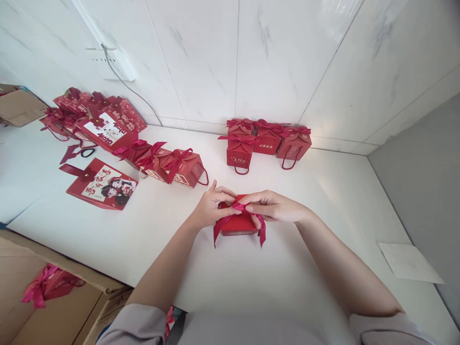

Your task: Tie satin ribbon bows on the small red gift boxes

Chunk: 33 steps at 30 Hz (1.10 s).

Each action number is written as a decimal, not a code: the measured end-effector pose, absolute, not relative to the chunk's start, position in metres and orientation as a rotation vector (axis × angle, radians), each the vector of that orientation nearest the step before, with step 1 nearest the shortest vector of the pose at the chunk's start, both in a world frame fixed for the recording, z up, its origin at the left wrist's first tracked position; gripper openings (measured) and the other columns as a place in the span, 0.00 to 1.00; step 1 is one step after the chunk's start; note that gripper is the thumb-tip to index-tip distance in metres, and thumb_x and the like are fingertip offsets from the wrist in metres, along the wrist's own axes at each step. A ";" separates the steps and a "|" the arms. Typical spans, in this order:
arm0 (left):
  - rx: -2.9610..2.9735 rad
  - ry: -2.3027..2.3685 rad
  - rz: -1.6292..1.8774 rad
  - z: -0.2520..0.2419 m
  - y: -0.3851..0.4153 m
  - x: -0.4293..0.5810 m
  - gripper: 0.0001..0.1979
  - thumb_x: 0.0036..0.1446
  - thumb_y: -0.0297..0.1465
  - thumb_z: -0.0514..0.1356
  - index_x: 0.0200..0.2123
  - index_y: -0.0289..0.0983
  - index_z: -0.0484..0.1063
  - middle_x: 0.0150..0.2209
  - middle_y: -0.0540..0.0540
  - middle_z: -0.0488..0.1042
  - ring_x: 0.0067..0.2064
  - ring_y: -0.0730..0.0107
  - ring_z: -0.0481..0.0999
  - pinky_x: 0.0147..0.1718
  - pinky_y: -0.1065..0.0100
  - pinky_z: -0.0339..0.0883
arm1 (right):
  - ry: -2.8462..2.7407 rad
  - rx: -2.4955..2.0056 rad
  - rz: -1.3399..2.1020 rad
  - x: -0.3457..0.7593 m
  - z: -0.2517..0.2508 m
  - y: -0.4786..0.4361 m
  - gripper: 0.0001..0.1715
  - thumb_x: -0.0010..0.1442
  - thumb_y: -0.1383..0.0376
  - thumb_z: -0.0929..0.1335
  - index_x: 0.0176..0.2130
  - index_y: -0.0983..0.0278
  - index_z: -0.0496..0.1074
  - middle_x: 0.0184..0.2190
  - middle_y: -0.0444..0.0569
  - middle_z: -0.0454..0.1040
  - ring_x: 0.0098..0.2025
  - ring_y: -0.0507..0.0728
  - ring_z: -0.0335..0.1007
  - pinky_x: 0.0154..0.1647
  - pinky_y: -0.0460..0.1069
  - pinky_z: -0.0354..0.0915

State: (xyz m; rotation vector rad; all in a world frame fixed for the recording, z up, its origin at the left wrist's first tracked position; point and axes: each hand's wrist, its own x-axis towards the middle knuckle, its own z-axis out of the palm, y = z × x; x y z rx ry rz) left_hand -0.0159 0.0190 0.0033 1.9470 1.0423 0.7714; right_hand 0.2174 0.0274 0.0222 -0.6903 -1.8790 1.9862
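Observation:
A small red gift box sits on the white table in front of me, with a dark pink ribbon across its top and its tails hanging over both sides. My left hand is at the box's left edge, thumb on the middle of the ribbon and fingers bent over the far side. From the right, my right hand pinches the ribbon near its centre between thumb and fingers. The exact shape of the knot is partly hidden by the fingertips.
Several ribboned red boxes stand against the wall. More boxes and printed red bags are at the left. A cardboard box holding a ribboned box is at lower left. White paper lies right.

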 end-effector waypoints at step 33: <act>1.826 1.042 0.778 0.000 0.014 -0.011 0.08 0.49 0.38 0.69 0.29 0.40 0.80 0.41 0.45 0.76 0.46 0.62 0.76 0.69 0.48 0.36 | -2.066 -0.576 1.442 0.223 0.050 0.010 0.12 0.66 0.64 0.66 0.42 0.64 0.78 0.37 0.50 0.78 0.35 0.53 0.73 0.37 0.48 0.68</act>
